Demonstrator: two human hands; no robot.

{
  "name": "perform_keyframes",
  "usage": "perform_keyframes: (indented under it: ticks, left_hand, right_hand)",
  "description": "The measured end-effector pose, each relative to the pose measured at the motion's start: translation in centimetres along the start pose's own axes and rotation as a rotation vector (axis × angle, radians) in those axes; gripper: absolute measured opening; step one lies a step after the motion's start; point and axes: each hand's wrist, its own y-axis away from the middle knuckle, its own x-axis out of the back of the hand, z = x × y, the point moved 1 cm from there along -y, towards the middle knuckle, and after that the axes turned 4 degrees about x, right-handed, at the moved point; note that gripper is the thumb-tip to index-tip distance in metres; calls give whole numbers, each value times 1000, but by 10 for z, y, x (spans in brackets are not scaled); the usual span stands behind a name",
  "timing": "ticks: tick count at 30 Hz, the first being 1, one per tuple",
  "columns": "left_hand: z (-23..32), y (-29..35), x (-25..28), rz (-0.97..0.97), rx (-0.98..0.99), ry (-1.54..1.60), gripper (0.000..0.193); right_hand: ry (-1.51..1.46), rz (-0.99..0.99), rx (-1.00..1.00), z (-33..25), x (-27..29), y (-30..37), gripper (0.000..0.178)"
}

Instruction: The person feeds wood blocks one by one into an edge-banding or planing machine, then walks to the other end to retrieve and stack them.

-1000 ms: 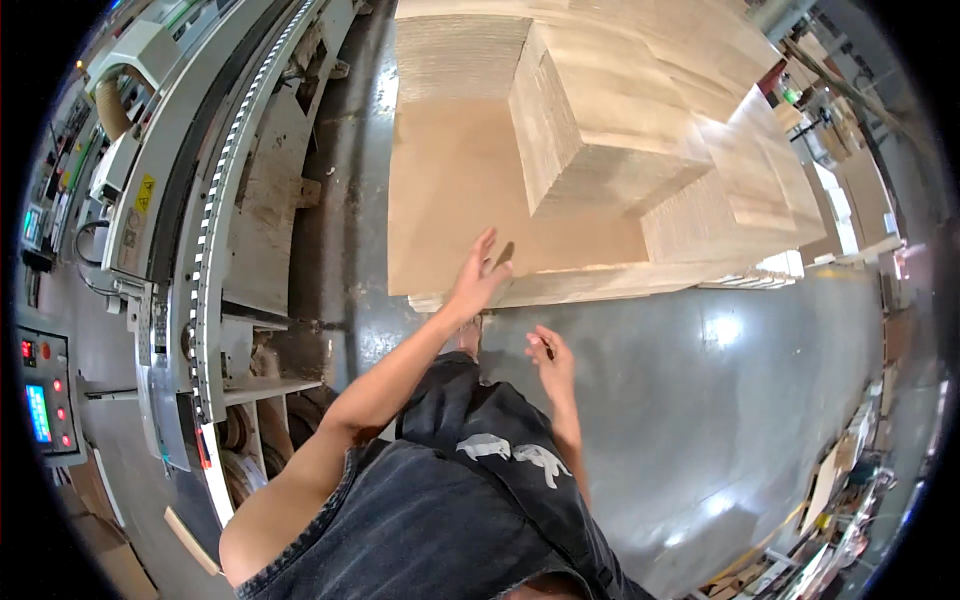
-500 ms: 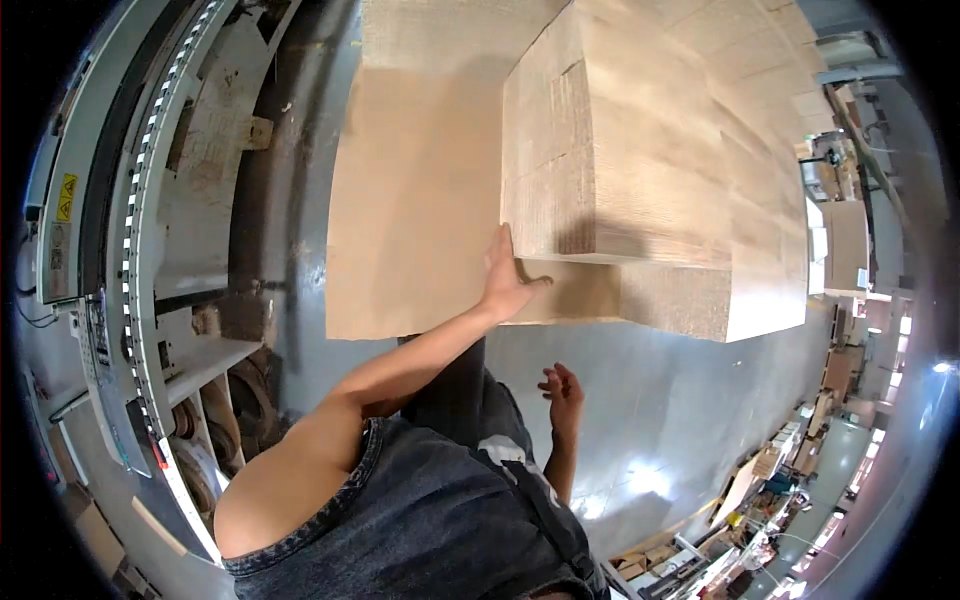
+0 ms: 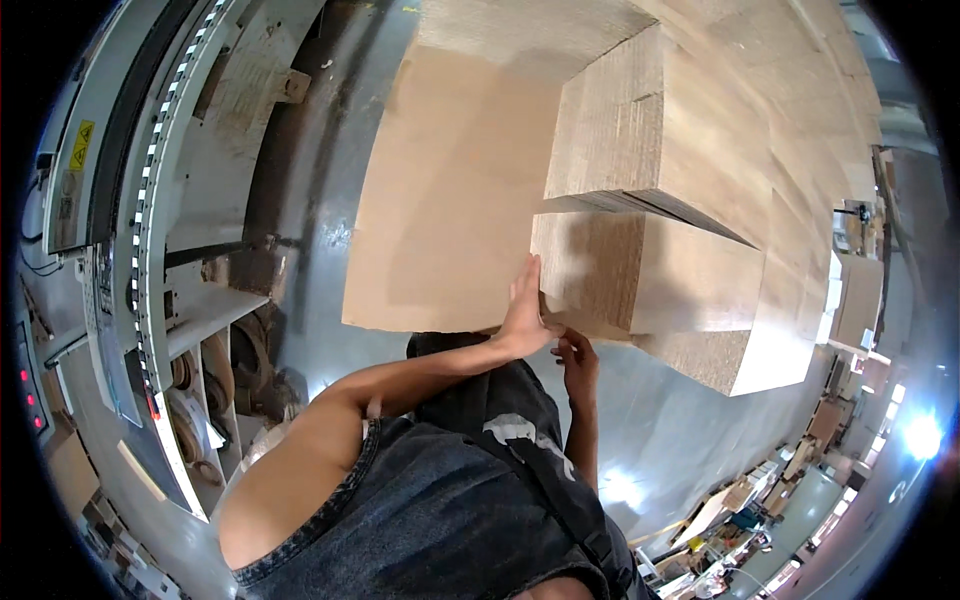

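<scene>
Stacks of thin light-brown wood boards stand on a large flat brown sheet (image 3: 450,190). A near stack (image 3: 690,275) sits apart from the taller stack (image 3: 715,130) behind it, with a narrow wedge-shaped gap between them. My left hand (image 3: 525,315) has its fingers stretched out flat along the left side of the near stack, at its front corner. Close to the left wrist, below the sheet's front edge, is my right hand (image 3: 578,365). Its fingers are loosely bent and apart, with nothing visible in them; whether they touch the stack, I cannot tell.
A long machine (image 3: 160,200) with a striped rail runs down the left side. Under it, a shelf (image 3: 215,330) holds several round rolls. Another low stack (image 3: 700,360) stands at the sheet's right front. Cluttered benches (image 3: 740,510) line the far right.
The near stack has come away from the taller stack toward me, leaving a gap. My left hand has moved nearer to me with it, and my right hand has come up close to the left.
</scene>
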Motion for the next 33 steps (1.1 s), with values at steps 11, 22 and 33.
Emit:
perform_keyframes:
  ticks: [11,22,33]
  left_hand:
    - [6,-91,85,-216,-402,-853,146]
    - [-2,-97,82,-217,-582,-793,151]
    - [-2,-73,83,-122,-660,-693,143]
  right_hand:
    - [13,118,17,-9,-7,18,40]
    - [154,248,-80,-11,-38,50,43]
    - [195,273,37,-20,-37,48,46]
